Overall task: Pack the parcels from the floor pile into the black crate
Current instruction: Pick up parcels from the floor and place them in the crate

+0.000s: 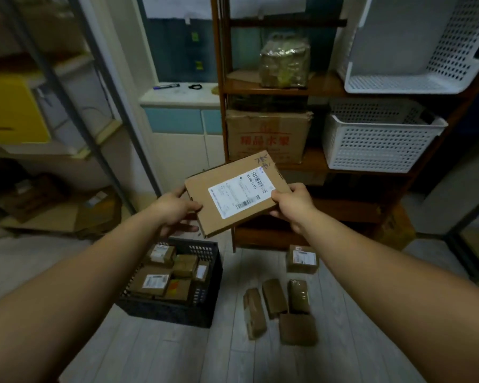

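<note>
Print on the white label (237, 196) of the flat cardboard parcel (205, 189) is too blurred to read. The left hand (174, 211) grips its near-left corner, fingers partly hidden beneath; the right hand (292, 207) pinches the right edge, thumb on top. The parcel is tilted in the air above the crate (166, 310), black, lattice-walled, partly filled with taped brown boxes. Five packets (273, 298) lie on the pale plank floor (177, 349) beside it, before a wooden shelf (260, 87) bearing white perforated baskets (382, 136).
</note>
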### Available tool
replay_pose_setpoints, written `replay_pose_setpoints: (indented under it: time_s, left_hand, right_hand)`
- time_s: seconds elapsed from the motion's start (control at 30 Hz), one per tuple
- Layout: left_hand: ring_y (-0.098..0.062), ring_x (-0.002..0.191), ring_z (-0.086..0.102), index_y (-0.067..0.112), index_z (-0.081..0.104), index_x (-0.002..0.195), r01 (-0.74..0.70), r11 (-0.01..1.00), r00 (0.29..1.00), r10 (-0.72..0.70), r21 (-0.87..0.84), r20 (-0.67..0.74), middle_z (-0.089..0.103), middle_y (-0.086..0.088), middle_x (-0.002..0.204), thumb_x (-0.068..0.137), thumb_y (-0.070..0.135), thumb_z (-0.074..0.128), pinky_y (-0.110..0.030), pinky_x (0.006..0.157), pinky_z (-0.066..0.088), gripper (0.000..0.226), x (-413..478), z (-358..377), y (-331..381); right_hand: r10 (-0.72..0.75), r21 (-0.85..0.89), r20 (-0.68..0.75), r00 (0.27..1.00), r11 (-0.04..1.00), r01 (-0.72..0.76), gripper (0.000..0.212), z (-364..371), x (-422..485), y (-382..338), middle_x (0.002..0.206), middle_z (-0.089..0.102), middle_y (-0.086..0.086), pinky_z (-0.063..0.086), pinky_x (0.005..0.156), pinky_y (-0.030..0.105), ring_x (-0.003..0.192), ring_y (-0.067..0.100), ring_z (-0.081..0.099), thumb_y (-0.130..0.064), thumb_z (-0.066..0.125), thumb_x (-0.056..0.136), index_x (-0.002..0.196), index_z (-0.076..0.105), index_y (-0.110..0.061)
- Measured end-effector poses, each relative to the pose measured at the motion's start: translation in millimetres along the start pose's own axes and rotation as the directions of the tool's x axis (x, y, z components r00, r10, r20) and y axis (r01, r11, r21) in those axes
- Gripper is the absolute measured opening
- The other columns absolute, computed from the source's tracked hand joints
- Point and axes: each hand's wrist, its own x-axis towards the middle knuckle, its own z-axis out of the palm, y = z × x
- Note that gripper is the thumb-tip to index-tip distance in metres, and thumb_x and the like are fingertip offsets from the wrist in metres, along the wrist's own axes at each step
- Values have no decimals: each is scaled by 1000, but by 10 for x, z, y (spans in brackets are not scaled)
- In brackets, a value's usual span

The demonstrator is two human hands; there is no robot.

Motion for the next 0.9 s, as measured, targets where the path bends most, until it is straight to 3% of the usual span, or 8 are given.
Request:
replay_pose_setpoints:
  time_s: [0.07, 0.13, 0.23, 0.3, 0.4, 0.5, 0.67, 0.9]
  left_hand:
    - [-26, 81, 67, 38, 34, 140, -39, 999, 997, 39, -4, -60, 68, -11, 102, 90, 7, 52, -39, 59, 56, 62, 3, -340, -24]
    - [-25, 87, 67, 38, 31, 142, -68, 997, 990, 72, 37, -122, 66, -8, 107, 91, 9, 52, -43, 68, 58, 62, 16, -763, -86]
    - [-27, 94, 65, 30, 33, 142, -92, 988, 964, 119, 121, -237, 62, -10, 117, 91, 14, 54, -50, 81, 56, 57, 76, -1428, -279]
    - [-26, 92, 64, 24, 35, 139, -87, 986, 948, 126, 145, -292, 60, -12, 119, 91, 13, 55, -46, 76, 57, 54, 94, -1822, -421]
    - [-24, 87, 65, 22, 37, 137, -67, 990, 958, 99, 126, -268, 59, -12, 118, 86, 9, 62, -37, 62, 57, 58, 127, -2287, -603]
    - [-28, 90, 66, 23, 36, 139, -45, 992, 971, 71, 117, -229, 61, -14, 114, 83, 4, 65, -43, 72, 58, 66, 277, -2584, -657]
    - [-22, 82, 65, 22, 35, 140, -27, 989, 976, 58, 149, -209, 63, -10, 100, 86, 1, 60, -33, 57, 54, 63, 773, -2769, -625]
    - [-22, 83, 63, 25, 35, 134, 62, 968, 975, -6, 244, -222, 61, -5, 95, 87, 9, 61, -36, 60, 56, 56, 1657, -3075, -716]
  right_hand:
    - [-46, -131, 27, 999, 990, 49, 31, 289, -101, -45, 109, 58, 2, 55, 73, 32, 86, 14, 59, -18, 66, 86, 107, 43, -22]
    - [-67, -207, 81, 994, 975, 83, 37, 670, -217, -63, 111, 58, 1, 53, 78, 33, 91, 15, 59, -20, 68, 84, 114, 46, -23]
    - [-105, -280, 161, 981, 949, 147, 52, 1373, -394, -9, 122, 59, 1, 51, 70, 26, 89, 10, 57, -20, 67, 85, 132, 45, -22]
    - [-116, -322, 200, 973, 930, 177, 54, 1819, -494, 61, 128, 58, 2, 45, 67, 19, 92, 10, 54, -19, 66, 86, 136, 44, -19]
    - [-51, -344, 237, 970, 929, 133, 60, 2301, -600, 146, 131, 56, 4, 48, 77, 25, 103, 16, 56, -20, 64, 87, 141, 37, -17]
    - [-14, -388, 254, 967, 915, 115, 55, 2569, -573, 154, 128, 57, 5, 51, 81, 29, 99, 15, 57, -19, 63, 87, 138, 40, -16]
    - [13, -446, 204, 979, 891, 81, 54, 2927, -222, 181, 126, 58, 9, 53, 90, 42, 110, 24, 60, -18, 66, 86, 133, 42, -15]
    - [-4, -435, 240, 971, 893, 111, 62, 3491, 558, 358, 127, 58, 4, 49, 94, 39, 109, 22, 58, -17, 67, 83, 138, 39, -19]
